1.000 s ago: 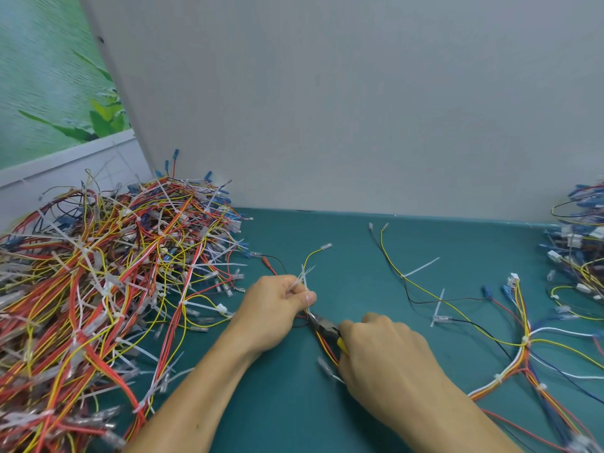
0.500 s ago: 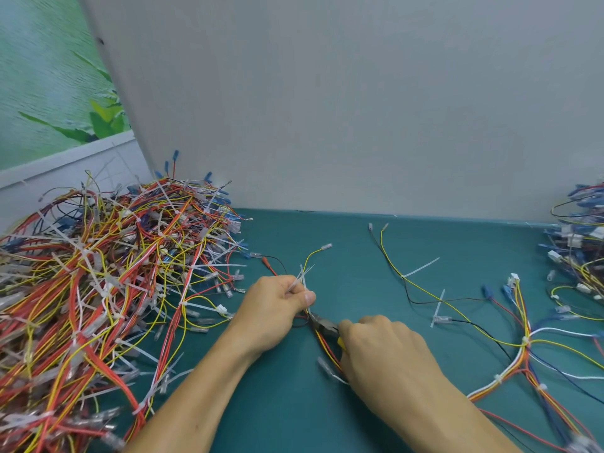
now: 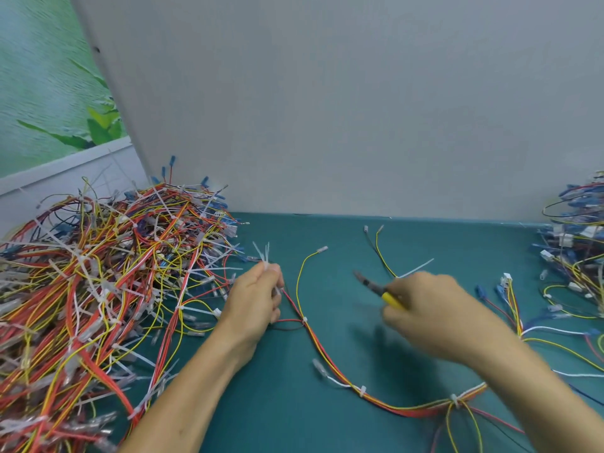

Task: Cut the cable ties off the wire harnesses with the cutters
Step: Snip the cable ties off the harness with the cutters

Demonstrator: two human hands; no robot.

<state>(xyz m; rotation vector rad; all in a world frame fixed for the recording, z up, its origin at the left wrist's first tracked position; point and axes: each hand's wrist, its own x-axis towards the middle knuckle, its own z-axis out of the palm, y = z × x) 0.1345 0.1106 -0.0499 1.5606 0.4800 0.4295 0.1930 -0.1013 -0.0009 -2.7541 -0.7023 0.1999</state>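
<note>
A wire harness [image 3: 330,361] of red, yellow and orange wires lies across the teal table, with white cable ties still on it at several points. My left hand [image 3: 253,300] pinches a small bunch of cut white cable ties [image 3: 264,253] that stick up from its fingertips, close to the harness's upper end. My right hand [image 3: 425,308] grips the yellow-handled cutters [image 3: 376,287], held above the table to the right of the harness, jaws pointing up and left. The right hand is blurred.
A large heap of tied harnesses [image 3: 98,289] fills the left side. Another pile [image 3: 575,256] sits at the far right, with a spread harness [image 3: 523,322] in front of it. A loose cut tie [image 3: 418,268] lies behind my right hand. A grey wall closes the back.
My hands have parted: the right one lifted the cutters away to the right, off the harness. The left one moved up and left, holding the cut ties.
</note>
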